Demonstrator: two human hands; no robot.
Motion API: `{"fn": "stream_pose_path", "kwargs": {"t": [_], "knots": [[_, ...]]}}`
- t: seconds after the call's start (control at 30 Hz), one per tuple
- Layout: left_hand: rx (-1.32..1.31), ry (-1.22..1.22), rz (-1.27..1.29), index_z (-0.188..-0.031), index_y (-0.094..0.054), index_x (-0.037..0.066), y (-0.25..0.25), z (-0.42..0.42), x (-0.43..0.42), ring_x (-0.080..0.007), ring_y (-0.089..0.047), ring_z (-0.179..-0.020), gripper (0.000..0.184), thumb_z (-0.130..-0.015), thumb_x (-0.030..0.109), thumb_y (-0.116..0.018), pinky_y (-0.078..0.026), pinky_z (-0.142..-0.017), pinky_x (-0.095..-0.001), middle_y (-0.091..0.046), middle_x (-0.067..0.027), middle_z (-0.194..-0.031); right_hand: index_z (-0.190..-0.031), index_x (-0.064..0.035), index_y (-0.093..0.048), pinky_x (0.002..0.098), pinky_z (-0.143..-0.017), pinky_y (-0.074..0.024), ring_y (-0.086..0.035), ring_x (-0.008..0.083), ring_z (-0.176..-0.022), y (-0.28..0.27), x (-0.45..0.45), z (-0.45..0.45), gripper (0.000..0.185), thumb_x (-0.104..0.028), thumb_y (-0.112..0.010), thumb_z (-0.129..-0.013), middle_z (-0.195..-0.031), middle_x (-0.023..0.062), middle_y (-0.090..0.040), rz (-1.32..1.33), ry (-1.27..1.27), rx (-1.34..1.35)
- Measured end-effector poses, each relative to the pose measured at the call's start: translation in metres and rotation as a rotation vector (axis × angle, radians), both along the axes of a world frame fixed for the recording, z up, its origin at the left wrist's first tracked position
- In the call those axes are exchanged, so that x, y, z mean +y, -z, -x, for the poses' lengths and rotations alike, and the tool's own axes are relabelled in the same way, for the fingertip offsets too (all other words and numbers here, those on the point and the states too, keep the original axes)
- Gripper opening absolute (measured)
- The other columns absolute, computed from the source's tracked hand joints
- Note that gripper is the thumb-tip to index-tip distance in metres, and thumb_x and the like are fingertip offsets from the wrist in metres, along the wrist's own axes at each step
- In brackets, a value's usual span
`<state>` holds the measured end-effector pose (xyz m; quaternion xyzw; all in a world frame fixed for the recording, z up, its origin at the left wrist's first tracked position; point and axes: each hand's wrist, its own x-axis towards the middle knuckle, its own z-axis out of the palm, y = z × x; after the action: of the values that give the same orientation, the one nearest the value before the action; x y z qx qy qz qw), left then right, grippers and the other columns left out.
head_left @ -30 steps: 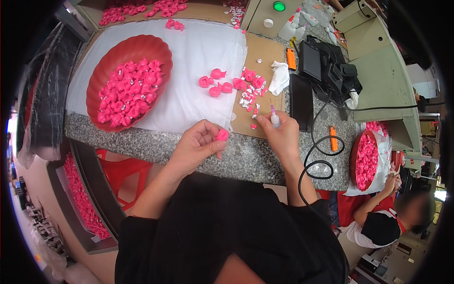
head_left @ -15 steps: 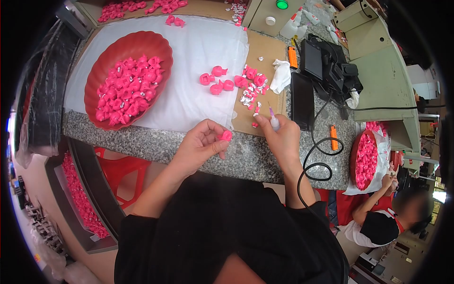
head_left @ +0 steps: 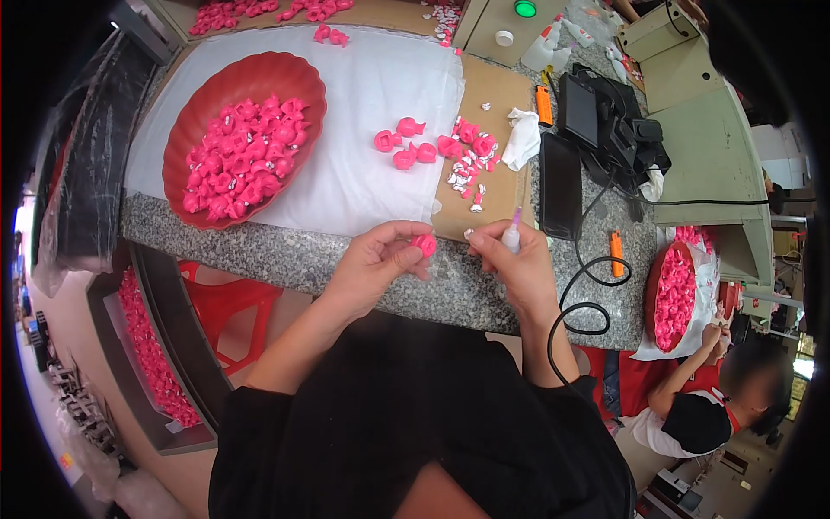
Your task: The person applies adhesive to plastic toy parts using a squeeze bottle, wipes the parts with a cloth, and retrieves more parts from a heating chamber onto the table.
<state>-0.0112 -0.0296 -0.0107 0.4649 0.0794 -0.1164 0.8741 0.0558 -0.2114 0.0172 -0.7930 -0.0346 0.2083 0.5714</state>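
Observation:
Between the thumb and fingers of my left hand (head_left: 379, 264) is a small rounded pink piece (head_left: 426, 245), held above the front edge of the counter. My right hand (head_left: 524, 270) is closed around a small white bottle (head_left: 511, 237) with a thin purple tip pointing up. At its thumb and fingertip shows a tiny white piece (head_left: 469, 233). Just beyond, small pink-and-white pieces (head_left: 464, 173) lie scattered on cardboard (head_left: 497, 91). Several more rounded pink pieces (head_left: 404, 159) rest on the white sheet (head_left: 363, 86), away from my hands.
A red scalloped bowl (head_left: 177, 143) of pink pieces stands on the left. To the right are a white tissue (head_left: 522, 140), a black phone-like slab (head_left: 560, 190), orange lighters (head_left: 616, 253) and a looping black cable (head_left: 566, 304). Another person (head_left: 692, 406) sits at the far right.
My right hand has come down from the loose pieces with a tiny white piece at its fingertips, the bottle still in it. My left hand keeps the pink piece, turned slightly. The view has shifted a little.

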Motion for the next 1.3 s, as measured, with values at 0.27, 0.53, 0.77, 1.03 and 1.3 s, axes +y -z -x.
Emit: {"fn": "stream_pose_path", "kwargs": {"t": [0.27,0.53,0.77,1.03,1.3], "knots": [[-0.075,-0.113,-0.031,-0.102,-0.047,-0.001,0.005,0.002,-0.008,-0.0118,-0.056,-0.076,0.025,-0.079,0.001,-0.056,-0.048,-0.068,-0.024,-0.057,-0.0072,-0.086,-0.077,-0.0034,-0.057,0.0161,-0.049,-0.0318,-0.041,0.0015,-0.055,0.009,0.024,0.033,0.008,-0.011,-0.06,-0.079,-0.062,-0.0037,-0.051,-0.453,0.06,0.053],[-0.087,-0.106,-0.076,-0.1,-0.047,-0.001,0.004,0.003,-0.009,-0.0123,-0.056,-0.076,0.022,-0.079,-0.002,-0.054,-0.049,-0.068,-0.0253,-0.057,-0.0075,-0.085,-0.075,-0.0021,-0.056,0.0226,-0.053,-0.0363,-0.046,0.0103,-0.058,0.02,0.023,0.033,0.011,-0.012,-0.059,-0.079,-0.066,0.0023,-0.052,-0.199,-0.073,-0.323],[-0.11,-0.059,-0.12,-0.097,-0.05,-0.001,0.008,0.004,-0.006,-0.0112,-0.056,-0.073,0.02,-0.078,-0.003,-0.054,-0.046,-0.061,-0.0217,-0.058,-0.0072,-0.084,-0.073,-0.0029,-0.056,0.0254,-0.054,-0.0382,-0.05,0.0163,-0.059,0.001,0.023,0.026,0.012,-0.013,-0.06,-0.077,-0.066,0.0067,-0.052,0.002,-0.18,-0.391],[-0.14,0.01,-0.06,-0.094,-0.051,-0.001,0.012,0.004,-0.001,-0.0119,-0.057,-0.071,0.018,-0.077,-0.004,-0.055,-0.046,-0.056,-0.0218,-0.058,-0.0076,-0.084,-0.077,-0.0041,-0.054,0.0222,-0.049,-0.0376,-0.049,0.0079,-0.057,0.01,0.012,0.009,0.014,-0.015,-0.063,-0.076,-0.066,0.0017,-0.053,-0.21,-0.342,0.134],[-0.107,0.015,-0.058,-0.104,-0.053,-0.001,0.004,0.002,-0.002,-0.011,-0.055,-0.073,0.024,-0.079,0.0,-0.054,-0.045,-0.059,-0.0213,-0.058,-0.0068,-0.088,-0.093,-0.0038,-0.052,0.0172,-0.048,-0.0372,-0.047,0.0056,-0.054,0.002,0.027,0.024,0.02,-0.017,-0.059,-0.08,-0.068,0.0015,-0.055,-0.553,0.024,0.597]]}}
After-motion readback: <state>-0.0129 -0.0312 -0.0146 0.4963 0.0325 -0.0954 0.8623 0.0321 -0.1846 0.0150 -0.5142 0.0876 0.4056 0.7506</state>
